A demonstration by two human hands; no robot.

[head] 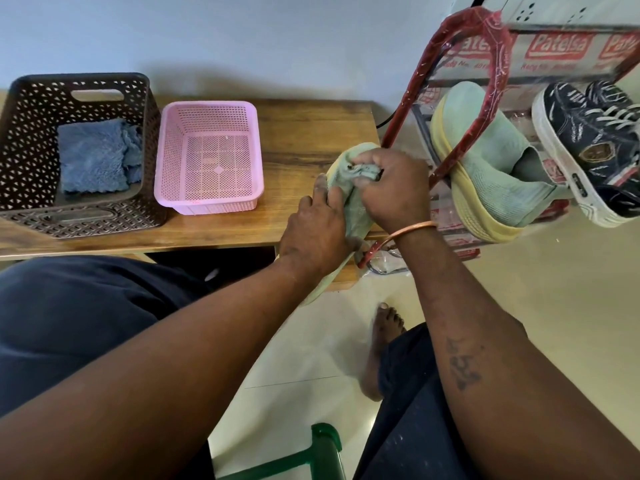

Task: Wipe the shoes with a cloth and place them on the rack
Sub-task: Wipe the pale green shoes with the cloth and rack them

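My left hand grips a mint-green shoe with a yellow sole by its side, over the table's right end. On the shoe's toe, my right hand holds a bunched pale blue-green cloth. The matching mint shoe lies on the shoe rack, a red frame wrapped in plastic at the right. Beside it on the same shelf sit dark navy sneakers with white soles.
On the wooden table stand a brown perforated basket holding blue cloths and a pink basket with nothing in it. My bare foot rests on the pale tiled floor. A green frame shows at the bottom.
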